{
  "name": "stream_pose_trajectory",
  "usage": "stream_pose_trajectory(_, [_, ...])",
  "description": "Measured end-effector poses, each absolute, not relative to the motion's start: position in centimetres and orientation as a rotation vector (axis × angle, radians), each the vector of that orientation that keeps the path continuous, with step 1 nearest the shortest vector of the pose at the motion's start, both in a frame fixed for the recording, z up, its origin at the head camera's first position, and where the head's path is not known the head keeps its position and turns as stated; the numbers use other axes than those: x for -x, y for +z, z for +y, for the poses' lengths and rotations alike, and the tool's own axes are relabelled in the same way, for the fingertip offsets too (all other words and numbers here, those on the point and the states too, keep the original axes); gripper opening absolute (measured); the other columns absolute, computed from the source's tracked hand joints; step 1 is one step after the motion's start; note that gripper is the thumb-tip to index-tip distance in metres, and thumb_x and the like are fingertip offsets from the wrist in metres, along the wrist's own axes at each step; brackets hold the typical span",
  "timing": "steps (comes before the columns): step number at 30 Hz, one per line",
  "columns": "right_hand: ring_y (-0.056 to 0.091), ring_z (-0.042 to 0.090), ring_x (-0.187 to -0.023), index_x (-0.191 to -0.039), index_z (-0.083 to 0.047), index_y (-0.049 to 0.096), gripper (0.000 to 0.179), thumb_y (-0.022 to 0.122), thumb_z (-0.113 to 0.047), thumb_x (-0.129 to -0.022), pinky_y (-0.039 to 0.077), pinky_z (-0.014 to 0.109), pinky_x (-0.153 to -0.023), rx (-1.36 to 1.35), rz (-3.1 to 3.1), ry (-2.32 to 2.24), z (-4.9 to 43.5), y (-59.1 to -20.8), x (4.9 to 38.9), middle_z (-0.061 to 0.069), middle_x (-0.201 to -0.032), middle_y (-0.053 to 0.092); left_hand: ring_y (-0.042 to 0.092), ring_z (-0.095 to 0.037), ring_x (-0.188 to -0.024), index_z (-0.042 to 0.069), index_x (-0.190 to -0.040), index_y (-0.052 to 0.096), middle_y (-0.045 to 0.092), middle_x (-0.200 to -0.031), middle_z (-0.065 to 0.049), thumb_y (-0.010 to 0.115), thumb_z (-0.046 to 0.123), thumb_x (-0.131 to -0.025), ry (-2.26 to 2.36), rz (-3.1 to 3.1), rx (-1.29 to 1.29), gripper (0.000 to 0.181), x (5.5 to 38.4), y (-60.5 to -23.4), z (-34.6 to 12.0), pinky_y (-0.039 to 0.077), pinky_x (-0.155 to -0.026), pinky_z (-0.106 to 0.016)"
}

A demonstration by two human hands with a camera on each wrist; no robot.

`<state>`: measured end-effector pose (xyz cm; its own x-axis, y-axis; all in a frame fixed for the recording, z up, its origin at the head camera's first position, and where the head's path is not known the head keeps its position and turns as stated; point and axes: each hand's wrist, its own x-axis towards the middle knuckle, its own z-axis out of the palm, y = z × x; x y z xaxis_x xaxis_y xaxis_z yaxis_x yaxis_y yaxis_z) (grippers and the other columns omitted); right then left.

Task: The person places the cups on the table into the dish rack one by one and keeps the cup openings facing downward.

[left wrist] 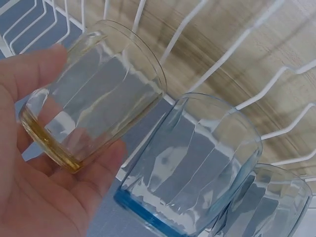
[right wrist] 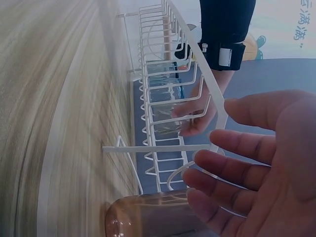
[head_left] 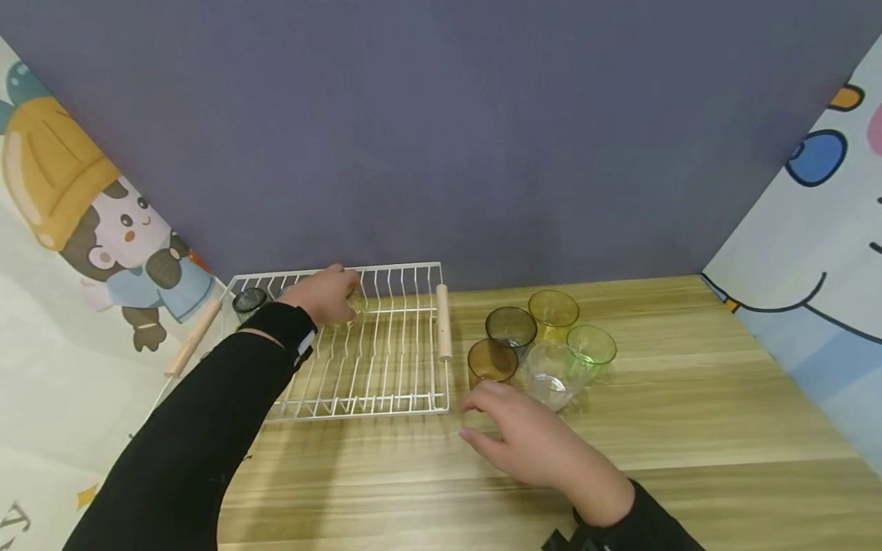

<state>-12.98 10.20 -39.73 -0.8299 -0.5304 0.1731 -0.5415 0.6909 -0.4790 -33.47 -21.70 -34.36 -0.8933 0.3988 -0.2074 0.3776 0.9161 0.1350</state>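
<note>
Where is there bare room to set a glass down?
Bare: table right of the green glass, table in front of the rack, and the rack between the held glass and right handle. Crowded: the glass cluster by the right hand, and the rack's left end.

Left arm is stretched way out front in a long black fabric sleeve, black wristband on. The bare left hand is pinching, thumb opposite fingers, though its fingertips are tough to make out from the head view. Bare right hand: fingers loosely bent, thumb apart.
</note>
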Motion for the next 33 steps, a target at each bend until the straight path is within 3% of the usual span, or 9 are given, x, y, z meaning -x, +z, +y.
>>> stream_pose_trajectory(5, [0.056, 0.008, -0.111, -0.121, -0.026, 0.061, 0.031, 0.059, -0.043, -0.095, 0.050, 0.037, -0.097, -0.894, -2.898, 0.819, 10.30, -39.54, 13.03, -0.014, -0.118, 0.059, 0.049, -0.027, -0.086, 0.010, -0.112, 0.056, 0.046, -0.107, -0.012, 0.065, 0.016, -0.084, 0.140, 2.854, -0.574, 0.030, 33.65, -34.64, -21.85, 0.039, -0.067, -0.041])
stream_pose_trajectory(17, [0.056, 0.009, -0.111, -0.119, -0.025, 0.061, 0.029, 0.060, -0.041, -0.095, 0.050, 0.037, -0.097, -0.904, -2.883, 0.815, 10.28, -39.40, 13.07, -0.013, -0.118, 0.060, 0.053, -0.026, -0.092, 0.009, -0.118, 0.058, 0.055, -0.109, -0.009, 0.070, 0.025, -0.084, 0.116, 2.860, -0.549, 0.039, 33.76, -35.10, -21.78, 0.047, -0.077, -0.044])
stream_pose_trajectory(25, [0.057, 0.009, -0.111, -0.120, -0.025, 0.061, 0.030, 0.060, -0.042, -0.095, 0.050, 0.038, -0.097, -0.906, -2.886, 0.816, 10.27, -39.23, 12.91, -0.012, -0.118, 0.060, 0.052, -0.026, -0.088, 0.009, -0.111, 0.057, 0.054, -0.104, -0.009, 0.070, 0.027, -0.084, 0.085, 2.886, -0.556, 0.035, 33.36, -34.83, -21.68, 0.046, -0.075, -0.042])
stream_pose_trajectory(28, [0.056, 0.009, -0.111, -0.120, -0.025, 0.061, 0.030, 0.060, -0.042, -0.095, 0.050, 0.038, -0.097, -0.907, -2.887, 0.812, 10.27, -39.19, 12.86, -0.012, -0.118, 0.060, 0.052, -0.026, -0.091, 0.009, -0.114, 0.056, 0.053, -0.107, -0.010, 0.069, 0.031, -0.086, 0.079, 2.880, -0.560, 0.038, 33.37, -34.78, -21.77, 0.045, -0.074, -0.043])
stream_pose_trajectory(33, [0.056, 0.009, -0.111, -0.120, -0.025, 0.061, 0.031, 0.060, -0.042, -0.095, 0.050, 0.037, -0.097, -0.906, -2.891, 0.818, 10.32, -39.06, 12.76, -0.012, -0.118, 0.060, 0.054, -0.029, -0.104, 0.007, -0.134, 0.049, 0.050, -0.124, -0.015, 0.066, 0.039, -0.087, 0.090, 2.886, -0.571, 0.059, 33.34, -34.35, -22.03, 0.048, -0.083, -0.046])
